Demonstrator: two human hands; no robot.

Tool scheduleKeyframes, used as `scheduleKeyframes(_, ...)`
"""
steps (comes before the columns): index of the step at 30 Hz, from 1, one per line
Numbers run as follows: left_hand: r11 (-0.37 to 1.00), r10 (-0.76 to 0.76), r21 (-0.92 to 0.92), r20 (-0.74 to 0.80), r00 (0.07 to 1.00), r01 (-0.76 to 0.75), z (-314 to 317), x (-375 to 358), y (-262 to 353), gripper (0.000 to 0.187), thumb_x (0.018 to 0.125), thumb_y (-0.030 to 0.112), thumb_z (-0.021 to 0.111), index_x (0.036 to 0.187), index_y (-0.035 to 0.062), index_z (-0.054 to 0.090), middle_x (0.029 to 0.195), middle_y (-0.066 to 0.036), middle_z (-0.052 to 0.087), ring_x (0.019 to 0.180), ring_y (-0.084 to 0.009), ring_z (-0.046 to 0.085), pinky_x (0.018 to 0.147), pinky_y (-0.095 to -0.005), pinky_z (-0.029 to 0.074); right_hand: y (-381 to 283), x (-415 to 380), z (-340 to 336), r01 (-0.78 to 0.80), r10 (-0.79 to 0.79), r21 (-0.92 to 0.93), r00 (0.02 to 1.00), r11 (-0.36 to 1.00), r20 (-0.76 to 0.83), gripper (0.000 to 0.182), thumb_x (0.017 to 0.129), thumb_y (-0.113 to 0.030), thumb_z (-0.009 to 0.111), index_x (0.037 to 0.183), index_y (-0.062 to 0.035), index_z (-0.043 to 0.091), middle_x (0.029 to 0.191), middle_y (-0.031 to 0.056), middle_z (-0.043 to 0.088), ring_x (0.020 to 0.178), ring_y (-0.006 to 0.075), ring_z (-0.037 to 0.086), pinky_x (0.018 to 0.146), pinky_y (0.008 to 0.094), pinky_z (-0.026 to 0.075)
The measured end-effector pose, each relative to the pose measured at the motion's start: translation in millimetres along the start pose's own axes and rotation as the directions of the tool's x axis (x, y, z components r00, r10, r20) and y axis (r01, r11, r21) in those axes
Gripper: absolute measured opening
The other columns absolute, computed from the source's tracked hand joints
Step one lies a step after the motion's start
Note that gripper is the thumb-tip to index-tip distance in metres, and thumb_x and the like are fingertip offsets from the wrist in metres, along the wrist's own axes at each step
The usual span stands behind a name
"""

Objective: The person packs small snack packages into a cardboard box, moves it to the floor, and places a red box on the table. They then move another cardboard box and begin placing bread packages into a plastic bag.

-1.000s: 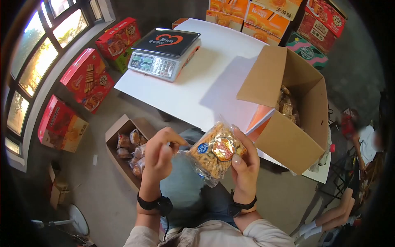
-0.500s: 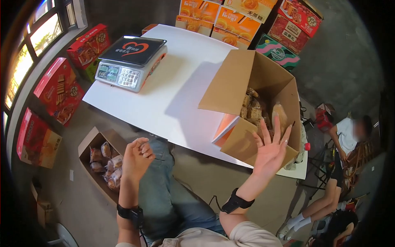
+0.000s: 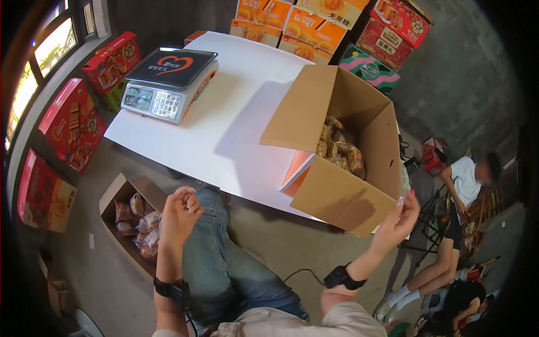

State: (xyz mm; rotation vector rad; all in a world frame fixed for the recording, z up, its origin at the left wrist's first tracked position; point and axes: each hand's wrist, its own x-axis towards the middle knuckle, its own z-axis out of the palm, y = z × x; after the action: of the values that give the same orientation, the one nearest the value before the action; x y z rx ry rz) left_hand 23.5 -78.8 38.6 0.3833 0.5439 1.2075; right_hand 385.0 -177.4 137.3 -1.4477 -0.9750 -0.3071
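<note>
Clear crinkly plastic snack packets (image 3: pixel 339 147) heaped inside open brown cardboard box (image 3: pixel 342 194) on white table (image 3: pixel 236 118): light, soft, probably crushable, best pinched at sealed edge; right hand (image 3: pixel 397 220) spread empty beside box, left hand (image 3: pixel 179 210) loosely curled, seemingly empty.

A: Where does the view sit?
B: On the person's head, looking forward and steeply down, with a wide fisheye rim.
A: How near?
B: Close: the knees fill six o'clock, the white table (image 3: pixel 224 129) runs toward twelve, the open carton (image 3: pixel 337 191) at two, the scale (image 3: pixel 168 84) at eleven.
</note>
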Motion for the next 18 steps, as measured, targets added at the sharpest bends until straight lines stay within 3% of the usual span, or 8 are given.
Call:
scheduleKeyframes(4, 0.988, 0.032, 0.153, -0.015, 0.999, -0.029, 9.8, 1.8, -1.6, 0.024, 0.087, 0.023, 0.039, 0.091, 0.0044, 0.053, 0.068, 0.0, 0.038, 0.058, -0.0107, 0.035, 0.057, -0.0235, 0.031, -6.7, 70.6, -20.5, -0.086, 0.295, -0.609, 0.922, 0.788, 0.252, 0.046, 0.085, -0.027, 0.056, 0.116, 0.0042, 0.043, 0.074, 0.0032, 0.05, 0.064, 0.0095, 0.047, 0.057, 0.0223, 0.038)
scheduleKeyframes(6, 0.762, -0.009, 0.648, -0.011, 1.0, 0.014, 24.0, 7.8, 0.6, 0.023, 0.085, 0.022, 0.042, 0.089, 0.0035, 0.055, 0.065, 0.0, 0.042, 0.06, -0.0129, 0.039, 0.06, -0.0268, 0.036, 91.7, 112.8, -29.7, 0.103, 0.231, -0.618, 0.87, 0.779, 0.436, 0.05, 0.082, -0.029, 0.058, 0.118, 0.0021, 0.042, 0.076, 0.0038, 0.052, 0.065, 0.0104, 0.048, 0.059, 0.0238, 0.04)
scheduleKeyframes(8, 0.498, 0.052, 0.808, 0.334, 0.941, -0.315, 32.6, 24.2, -14.1, 0.025, 0.085, 0.024, 0.042, 0.089, 0.0032, 0.057, 0.061, -0.001, 0.042, 0.057, -0.0146, 0.042, 0.057, -0.0272, 0.038, 112.6, 130.1, -15.5, 0.305, 0.161, -0.563, 0.759, 0.768, 0.631, 0.054, 0.08, -0.031, 0.061, 0.12, 0.0, 0.041, 0.078, 0.0043, 0.055, 0.067, 0.0112, 0.05, 0.06, 0.0253, 0.041)
scheduleKeyframes(9, 0.299, 0.163, 0.807, 0.482, 0.861, -0.509, 42.6, 27.4, -30.1, 0.032, 0.087, 0.029, 0.042, 0.091, 0.0019, 0.059, 0.066, -0.006, 0.051, 0.061, -0.0183, 0.05, 0.059, -0.03, 0.042, 88.2, 137.5, -9.1, 0.112, 0.408, -0.567, 0.584, 0.816, 0.702, 0.056, 0.078, -0.03, 0.063, 0.121, -0.0008, 0.041, 0.085, 0.0064, 0.057, 0.073, 0.0146, 0.053, 0.066, 0.0275, 0.043)
scheduleKeyframes(10, 0.364, -0.038, 0.923, 0.147, 0.988, -0.123, 86.6, 16.4, -20.5, 0.04, 0.086, 0.037, 0.043, 0.093, 0.0013, 0.06, 0.076, -0.012, 0.059, 0.071, -0.0226, 0.057, 0.066, -0.0336, 0.045, 76.0, 140.0, 2.5, -0.064, 0.588, -0.602, 0.321, 0.796, 0.743, 0.058, 0.077, -0.029, 0.065, 0.122, -0.0016, 0.041, 0.092, 0.0085, 0.06, 0.079, 0.0181, 0.056, 0.071, 0.0296, 0.044)
scheduleKeyframes(11, 0.222, -0.037, 0.966, 0.146, 0.989, -0.134, 112.9, 17.6, -21.3, 0.048, 0.085, 0.044, 0.043, 0.094, 0.0002, 0.061, 0.084, -0.017, 0.062, 0.079, -0.0293, 0.059, 0.071, -0.0376, 0.045, 112.0, 146.2, -1.3, -0.144, 0.518, -0.497, 0.276, 0.855, 0.81, 0.057, 0.076, -0.022, 0.065, 0.123, -0.0013, 0.04, 0.103, 0.011, 0.058, 0.088, 0.0206, 0.056, 0.079, 0.031, 0.043)
scheduleKeyframes(14, 0.027, -0.118, 0.973, 0.23, 0.966, -0.228, 150.1, 44.4, -39.5, 0.064, 0.081, 0.056, 0.038, 0.093, -0.0027, 0.062, 0.093, -0.022, 0.06, 0.093, -0.0322, 0.056, 0.082, -0.0395, 0.042, 148.1, 157.3, -0.3, -0.239, 0.439, -0.381, 0.284, 0.893, 0.852, 0.049, 0.069, -0.002, 0.056, 0.117, 0.0023, 0.046, 0.11, 0.0114, 0.056, 0.098, 0.0222, 0.053, 0.087, 0.0318, 0.04)
scheduleKeyframes(18, 0.15, -0.005, 0.952, 0.27, 0.963, -0.267, 168.5, 65.3, -72.9, 0.068, 0.081, 0.061, 0.036, 0.097, 0.0003, 0.061, 0.107, -0.024, 0.054, 0.099, -0.0357, 0.052, 0.084, -0.0415, 0.042, 134.6, 131.9, -1.3, -0.395, 0.412, -0.238, 0.447, 0.887, 0.794, 0.052, 0.063, -0.001, 0.049, 0.115, 0.0028, 0.046, 0.102, 0.0117, 0.057, 0.092, 0.0241, 0.055, 0.083, 0.0306, 0.041)
